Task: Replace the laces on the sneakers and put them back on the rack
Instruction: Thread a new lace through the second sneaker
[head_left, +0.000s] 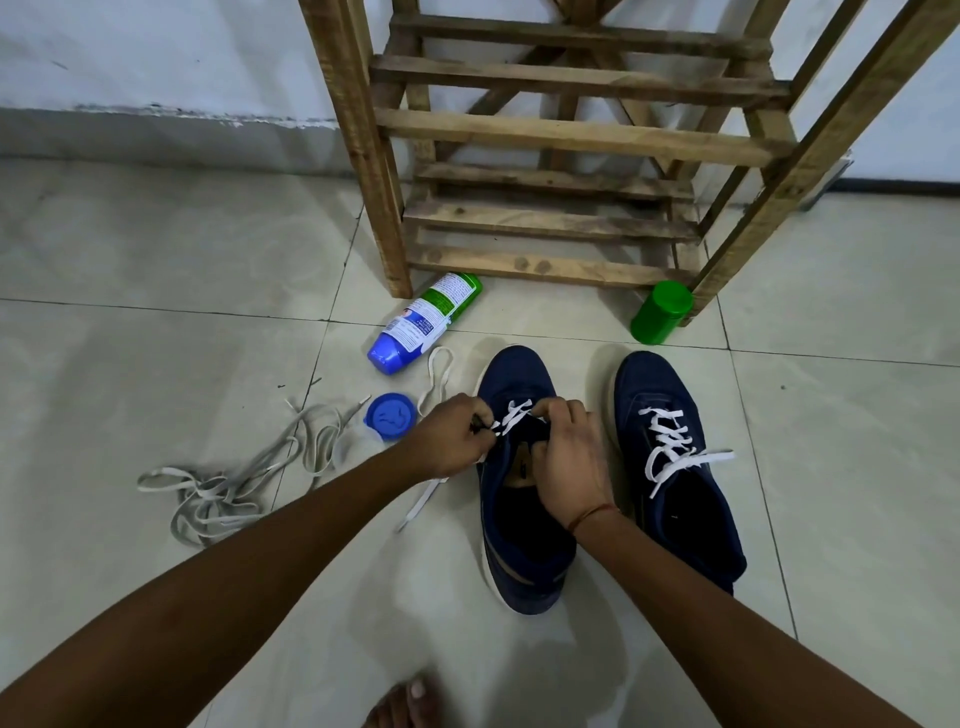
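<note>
Two navy sneakers stand side by side on the tiled floor. The right sneaker (675, 467) is laced in white with loose ends. The left sneaker (519, 525) is partly laced near the toe. My left hand (452, 436) pinches the white lace (511, 415) at the sneaker's left eyelets. My right hand (569, 462) grips the sneaker's tongue and the lace over its opening. A loop and a tail of the white lace lie on the floor to the left of this sneaker. The wooden rack (561, 135) stands behind the sneakers.
A pile of grey old laces (234, 483) lies on the floor at the left. A blue-and-green bottle (423, 322) lies on its side by the rack's left leg, with a blue cap (390, 415) near my left hand. A green cap (661, 312) rests by the right leg.
</note>
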